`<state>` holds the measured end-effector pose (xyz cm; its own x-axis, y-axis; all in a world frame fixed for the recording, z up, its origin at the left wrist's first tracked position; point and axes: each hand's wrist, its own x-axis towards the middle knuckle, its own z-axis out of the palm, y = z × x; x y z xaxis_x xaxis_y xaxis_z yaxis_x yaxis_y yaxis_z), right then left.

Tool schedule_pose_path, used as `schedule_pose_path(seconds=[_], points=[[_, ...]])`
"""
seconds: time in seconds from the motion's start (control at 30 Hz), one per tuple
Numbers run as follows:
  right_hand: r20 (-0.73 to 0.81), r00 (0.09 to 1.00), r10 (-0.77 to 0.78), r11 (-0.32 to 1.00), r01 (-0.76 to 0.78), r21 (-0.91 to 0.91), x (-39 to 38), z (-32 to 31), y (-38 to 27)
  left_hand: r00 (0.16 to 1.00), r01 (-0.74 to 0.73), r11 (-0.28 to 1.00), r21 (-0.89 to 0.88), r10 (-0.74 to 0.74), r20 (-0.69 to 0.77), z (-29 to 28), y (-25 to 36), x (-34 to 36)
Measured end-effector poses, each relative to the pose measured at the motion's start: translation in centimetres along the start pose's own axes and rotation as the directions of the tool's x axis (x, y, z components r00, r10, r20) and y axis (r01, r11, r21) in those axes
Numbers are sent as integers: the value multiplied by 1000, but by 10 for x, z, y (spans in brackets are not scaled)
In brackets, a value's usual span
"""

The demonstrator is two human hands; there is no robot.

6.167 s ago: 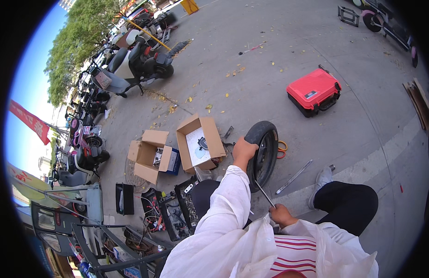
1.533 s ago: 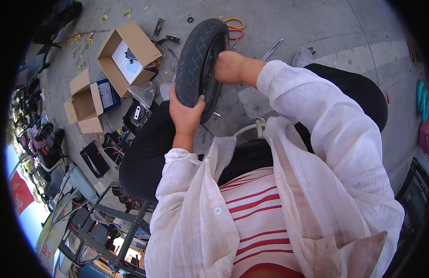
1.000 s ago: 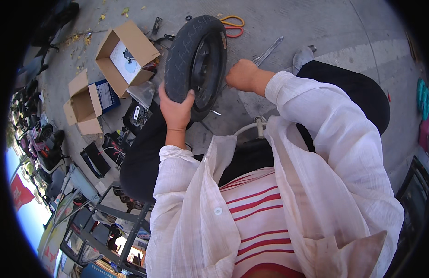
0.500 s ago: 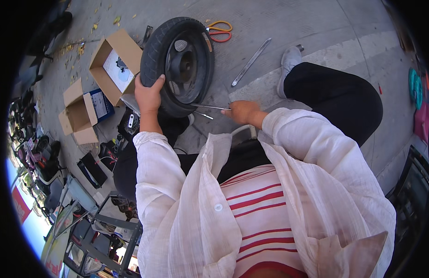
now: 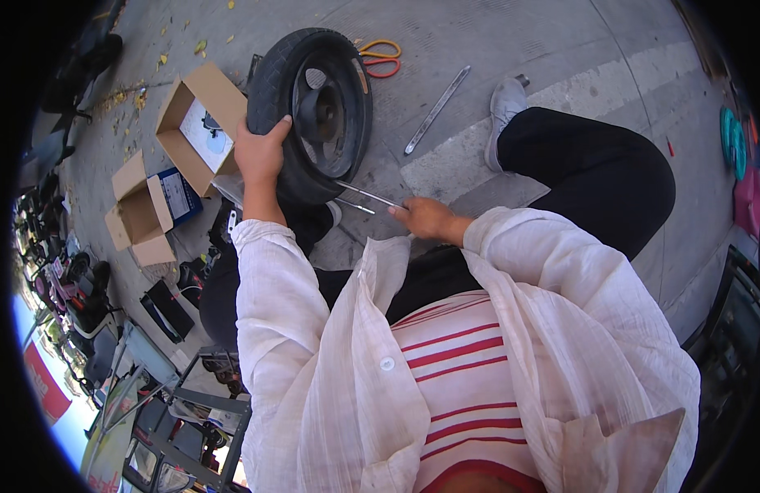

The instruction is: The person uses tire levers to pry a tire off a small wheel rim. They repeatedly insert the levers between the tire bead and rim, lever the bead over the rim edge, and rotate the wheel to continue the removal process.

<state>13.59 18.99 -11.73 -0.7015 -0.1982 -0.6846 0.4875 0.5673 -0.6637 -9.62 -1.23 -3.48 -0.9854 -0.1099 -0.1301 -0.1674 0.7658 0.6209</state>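
Note:
A wheel with a black tyre [image 5: 269, 86] and a dark rim [image 5: 321, 115] stands tilted in front of me. My left hand [image 5: 261, 152] grips the tyre's near left side, its thumb lying over the tread edge. My right hand [image 5: 429, 220] is closed round the end of a thin metal tyre lever [image 5: 370, 195]. The lever's far tip meets the wheel where tyre and rim join, at the near edge. Just below it, a second metal rod [image 5: 357, 206] sticks out from beside the tyre; its other end is hidden.
Orange- and red-handled scissors [image 5: 382, 59] and a long flat metal bar [image 5: 437, 110] lie on the pavement beyond the wheel. Two open cardboard boxes [image 5: 173, 123] sit at the left. My bent leg [image 5: 589, 160] is at the right. Teal coiled hose [image 5: 733, 144] lies far right.
My right hand has come down toward me, swinging the lever's handle end nearer while its tip stays at the rim. My left hand keeps its hold on the tyre.

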Motion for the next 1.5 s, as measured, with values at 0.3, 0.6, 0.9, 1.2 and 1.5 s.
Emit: schedule_pose_path(seconds=[0.3,0.6,0.9,1.2,1.5], points=[[-121,993,5,996,6,92,-12,11,6,996,82,995,63,-83,13,10,30,11],[-158,986,53,972,-15,233,-18,25,2,981,191,978,79,-192,9,29,56,38],[-156,987,44,983,-15,182,-9,10,1,974,209,864,-457,-145,171,24,47,43],[-215,976,46,976,2,216,-10,-15,-13,985,-40,889,-457,-42,-169,69,12,-70],[-167,986,-20,999,12,-47,-19,-49,-14,971,176,916,-360,-221,-89,38,17,-77]])
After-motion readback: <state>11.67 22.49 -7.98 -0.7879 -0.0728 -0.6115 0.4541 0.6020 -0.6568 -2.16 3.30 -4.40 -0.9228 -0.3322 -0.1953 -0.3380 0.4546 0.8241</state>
